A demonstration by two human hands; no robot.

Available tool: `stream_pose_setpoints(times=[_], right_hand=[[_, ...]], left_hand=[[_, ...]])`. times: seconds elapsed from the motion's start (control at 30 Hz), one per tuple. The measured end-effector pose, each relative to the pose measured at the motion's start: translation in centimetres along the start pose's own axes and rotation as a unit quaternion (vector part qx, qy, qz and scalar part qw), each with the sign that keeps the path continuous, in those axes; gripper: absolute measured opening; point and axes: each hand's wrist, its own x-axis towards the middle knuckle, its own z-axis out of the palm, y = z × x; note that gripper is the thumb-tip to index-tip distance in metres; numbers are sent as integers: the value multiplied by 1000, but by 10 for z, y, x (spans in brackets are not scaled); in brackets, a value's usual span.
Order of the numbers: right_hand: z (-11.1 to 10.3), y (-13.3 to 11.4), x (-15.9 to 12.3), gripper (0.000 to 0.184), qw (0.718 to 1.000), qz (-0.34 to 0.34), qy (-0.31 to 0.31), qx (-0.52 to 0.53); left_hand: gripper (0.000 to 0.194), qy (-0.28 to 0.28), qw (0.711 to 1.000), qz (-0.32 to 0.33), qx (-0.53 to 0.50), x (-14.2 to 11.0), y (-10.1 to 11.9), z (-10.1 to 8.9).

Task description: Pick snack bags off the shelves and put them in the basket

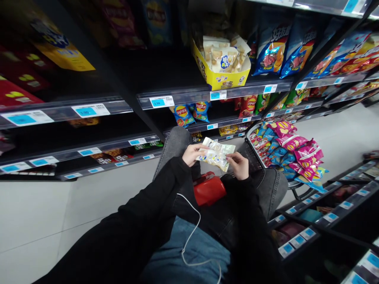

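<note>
I sit low between shop shelves, knees in grey jeans in front of me. Both hands hold pale snack packets (216,155) over my lap. My left hand (193,154) grips their left end, fingers curled round it. My right hand (238,165) pinches the right end. Both sleeves are black. A yellow display box (219,80) with the same kind of pale packets stands on the shelf straight above my hands. A red stool or seat (209,190) shows between my legs.
A wire basket (286,154) heaped with pink and blue crisp bags stands at my right knee. Dark shelves with blue price tags (161,101) run left and right; crisp bags (271,47) fill the upper right. A white cable (192,232) hangs down my front. Pale floor tiles lie between.
</note>
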Motion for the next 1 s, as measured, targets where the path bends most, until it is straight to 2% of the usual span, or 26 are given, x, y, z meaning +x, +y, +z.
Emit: stream_pose_setpoints(times=[0.1, 0.17, 0.23, 0.3, 0.37, 0.43, 0.5, 0.53, 0.6, 0.67, 0.73, 0.77, 0.8, 0.9, 0.93, 1.0], right_hand=[[20, 8, -6, 22, 990, 17, 135, 17], [40, 13, -16, 25, 985, 24, 169, 30], [59, 15, -29, 27, 990, 20, 137, 29], [69, 12, -39, 27, 999, 12, 51, -2], [63, 6, -41, 24, 999, 7, 5, -51], [45, 0, -33, 27, 994, 3, 60, -92], [21, -4, -19, 25, 983, -8, 151, -99], [10, -4, -11, 24, 983, -15, 162, -85], [-8, -3, 2, 35, 994, -18, 104, -29], [-19, 0, 8, 50, 999, 1, -22, 30], [-22, 3, 8, 54, 989, 32, -131, 63], [-22, 5, 7, 55, 985, 43, -152, 68], [-20, 6, 6, 57, 986, 47, -147, 67], [-11, 5, 3, 56, 998, 26, -32, 42], [-7, 4, 2, 50, 1000, 13, 5, 25], [0, 2, 0, 35, 999, -4, 49, -11]], left_hand=[[49, 10, 991, -19, -133, -6, -5, 10], [53, -32, 982, -78, -170, -12, -12, 21], [55, -50, 979, -99, -170, -16, -18, 32], [58, -22, 986, -75, -150, -15, -19, 34], [62, 8, 992, -39, -118, -10, -14, 26], [65, -7, 997, -27, -73, -6, -6, 13], [63, -51, 998, -40, -19, -4, 1, 1], [61, -80, 995, -51, 9, -4, 2, -3], [58, -153, 984, -69, 63, -6, 2, -4], [60, -218, 968, -72, 102, -8, 0, 0], [71, -248, 959, -66, 118, -9, -1, 5], [77, -235, 964, -54, 116, -9, -2, 7], [83, -204, 972, -34, 108, -9, -3, 9], [95, -84, 993, 54, 62, -8, -7, 12], [96, -65, 994, 76, 51, -8, -9, 13], [94, -64, 992, 95, 53, -7, -14, 15]])
